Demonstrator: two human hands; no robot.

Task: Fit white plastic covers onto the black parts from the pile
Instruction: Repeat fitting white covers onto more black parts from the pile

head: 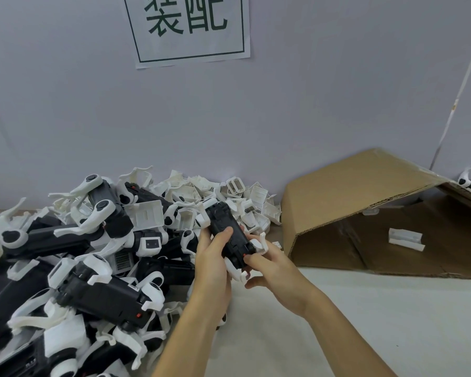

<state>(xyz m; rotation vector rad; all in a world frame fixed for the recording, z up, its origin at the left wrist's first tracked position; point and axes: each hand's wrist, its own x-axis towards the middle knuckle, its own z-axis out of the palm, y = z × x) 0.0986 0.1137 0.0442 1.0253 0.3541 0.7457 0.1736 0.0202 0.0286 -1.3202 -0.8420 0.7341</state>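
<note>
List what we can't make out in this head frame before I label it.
- Black part, head view: its underside and whether a white cover is seated are hidden by the left hand and right hand.
- Pile: cut off by the left and bottom edges.
- Wall sign: top cropped by the frame edge.
- Cardboard box: inside mostly shadowed; right side cut off.

Wall sign (186, 28) cut off by top edge; pile (65, 268) by left.
</note>
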